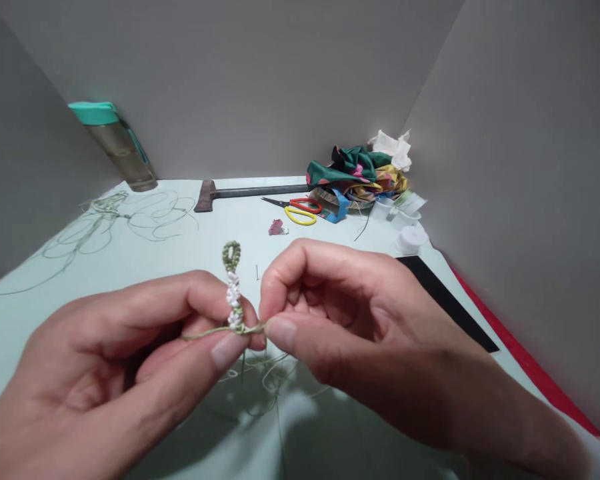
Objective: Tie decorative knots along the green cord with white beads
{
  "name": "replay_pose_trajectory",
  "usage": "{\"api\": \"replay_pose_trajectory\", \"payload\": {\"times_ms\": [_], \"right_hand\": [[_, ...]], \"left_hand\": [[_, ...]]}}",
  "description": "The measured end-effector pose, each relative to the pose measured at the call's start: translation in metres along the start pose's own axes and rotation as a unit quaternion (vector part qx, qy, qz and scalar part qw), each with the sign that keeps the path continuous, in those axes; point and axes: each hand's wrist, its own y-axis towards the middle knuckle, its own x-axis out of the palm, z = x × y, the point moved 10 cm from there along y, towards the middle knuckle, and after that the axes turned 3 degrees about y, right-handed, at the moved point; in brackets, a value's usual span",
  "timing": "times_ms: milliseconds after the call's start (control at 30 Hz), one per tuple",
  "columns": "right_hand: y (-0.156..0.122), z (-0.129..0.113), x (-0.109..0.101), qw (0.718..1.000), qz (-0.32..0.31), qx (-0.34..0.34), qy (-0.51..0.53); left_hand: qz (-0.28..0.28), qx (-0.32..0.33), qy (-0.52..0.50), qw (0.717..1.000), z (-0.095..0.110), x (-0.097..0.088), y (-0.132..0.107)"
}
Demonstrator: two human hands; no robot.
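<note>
A small knotted cord piece (233, 287) in green and white, with a green loop at its top, stands upright between my two hands. My left hand (125, 360) pinches its lower end between thumb and forefinger. My right hand (350, 320) pinches a thin green thread (253, 329) that runs sideways from the knotted piece's base. Loose green thread (265, 380) hangs down onto the pale table (190, 250) below my hands.
A tangle of green cord (105, 220) lies at the back left near a bottle with a teal cap (115, 143). At the back are a hatchet-like tool (245, 193), red and yellow scissors (297, 208), a pink clip (276, 228), crumpled fabric (360, 170) and white spools (411, 239).
</note>
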Motion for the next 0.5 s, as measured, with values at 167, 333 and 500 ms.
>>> {"api": "replay_pose_trajectory", "payload": {"times_ms": [167,333,500], "right_hand": [[-0.001,0.0042,0.0007,1.0,-0.005,0.016,-0.006],[-0.0022,0.0031,-0.0029,1.0,0.015,0.004,-0.016],[-0.0025,0.0037,-0.0056,0.999,0.031,0.01,-0.033]], "left_hand": [[0.001,-0.008,-0.014,1.0,0.0084,0.0025,0.0007],[0.042,-0.106,-0.035,0.993,0.0075,0.0018,-0.005],[0.015,-0.1,-0.045,0.994,0.0065,0.0035,-0.0021]]}}
